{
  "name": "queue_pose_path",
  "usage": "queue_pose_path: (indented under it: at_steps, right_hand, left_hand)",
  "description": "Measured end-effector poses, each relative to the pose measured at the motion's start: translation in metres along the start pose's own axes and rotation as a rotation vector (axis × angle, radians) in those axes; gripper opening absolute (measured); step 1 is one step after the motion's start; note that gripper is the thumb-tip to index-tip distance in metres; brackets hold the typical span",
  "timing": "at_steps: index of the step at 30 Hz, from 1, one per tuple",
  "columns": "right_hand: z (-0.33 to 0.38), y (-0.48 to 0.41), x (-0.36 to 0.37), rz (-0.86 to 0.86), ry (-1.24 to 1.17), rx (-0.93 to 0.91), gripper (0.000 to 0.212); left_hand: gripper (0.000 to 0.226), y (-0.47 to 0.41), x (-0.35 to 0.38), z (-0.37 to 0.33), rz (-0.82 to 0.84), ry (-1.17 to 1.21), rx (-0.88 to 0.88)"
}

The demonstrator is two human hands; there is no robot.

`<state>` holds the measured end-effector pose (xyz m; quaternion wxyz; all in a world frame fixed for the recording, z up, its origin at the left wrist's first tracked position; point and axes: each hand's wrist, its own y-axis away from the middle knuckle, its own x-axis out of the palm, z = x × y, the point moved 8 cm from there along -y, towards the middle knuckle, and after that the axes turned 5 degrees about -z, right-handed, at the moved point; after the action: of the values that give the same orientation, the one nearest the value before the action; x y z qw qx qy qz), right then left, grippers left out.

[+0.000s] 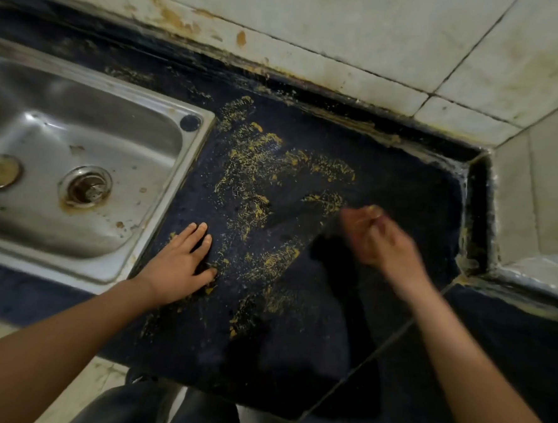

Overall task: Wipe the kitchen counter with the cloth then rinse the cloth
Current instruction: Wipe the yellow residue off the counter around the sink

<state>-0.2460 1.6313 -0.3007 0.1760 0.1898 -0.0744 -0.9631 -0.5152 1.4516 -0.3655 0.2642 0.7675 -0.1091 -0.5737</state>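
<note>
**Wiping stroke on the smeared tabletop, sink at left**

Right hand (372, 233): motion-blurred, fingers curled round the upper end of a dark cloth (330, 250), as far as the blur allows; cloth low over the tabletop (403, 186), near the right end of the smears. Left hand (178, 264): flat on the tabletop just beside the sink (178, 172) rim, fingers straight and nearly together, holding nothing. Yellow residue (256, 183): streaked between the two hands and back toward the tiled wall (364, 30); more caked along the corner seam (466, 255) at right.

Risks, as judged from here:
- Spreading rather than lifting, if the cloth is already loaded with residue.
- Crumbs pushed over the front edge by strokes toward the body.
- Transfer onto the left palm, resting at the margin of the smears.
- Corner seam skipped by broad passes.

Hard to make out: cloth outline, dark on dark, so its full extent and its contact with the surface; exact finger placement of the right hand. Cut off: left part of the sink. No tap in view.
</note>
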Motion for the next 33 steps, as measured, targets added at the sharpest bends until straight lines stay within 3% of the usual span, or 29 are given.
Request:
queue_pose_path:
  at_steps: [4,8,10,12,19,22,24,26,27,29,31,33]
  right_hand:
    - [-0.003,-0.096,-0.095,-0.327,0.283,-0.022,0.038]
    - [-0.053,-0.168,-0.112,-0.29,0.702,0.097,0.062]
    - [-0.07,-0.178,-0.095,-0.297,0.827,0.232,0.053]
    - [-0.056,-0.186,-0.064,-0.274,0.89,0.149,0.048]
    - [-0.022,-0.108,0.069,0.19,1.003,-0.284,0.051]
    - [-0.025,-0.031,0.098,0.429,0.996,-0.419,0.08]
    - [-0.03,0.012,0.11,0.632,0.798,-0.44,0.091]
    - [-0.016,0.029,0.106,0.757,0.258,-0.311,0.075]
    - [-0.009,0.018,0.093,0.691,0.026,-0.237,0.067]
    - [0.001,-0.029,0.042,0.301,-0.151,-0.097,0.058]
    - [0.012,-0.071,-0.012,-0.029,-0.011,-0.095,0.049]
    - [0.005,-0.102,-0.039,-0.13,0.316,-0.138,0.045]
  left_hand:
    - [0.075,0.0,0.001,0.0,0.003,-0.036,-0.004]
    - [0.076,0.0,0.002,0.002,0.001,-0.044,-0.009]
    - [0.082,0.0,0.003,0.003,-0.007,-0.036,-0.011]
    - [0.081,-0.001,0.004,0.003,-0.008,-0.043,-0.012]
    - [0.074,-0.001,0.0,0.001,-0.008,-0.03,-0.016]
    - [0.073,-0.001,0.0,0.0,0.0,-0.04,-0.013]
    - [0.073,0.0,0.0,0.0,0.007,-0.032,-0.015]
    - [0.073,-0.001,0.0,0.001,0.005,-0.024,-0.015]
    - [0.072,-0.001,0.0,0.001,0.004,-0.018,-0.016]
    - [0.072,0.0,-0.001,0.0,0.005,-0.012,-0.016]
    - [0.072,0.001,-0.001,-0.001,0.006,-0.004,-0.015]
    - [0.071,0.001,-0.002,-0.002,0.004,0.014,-0.011]
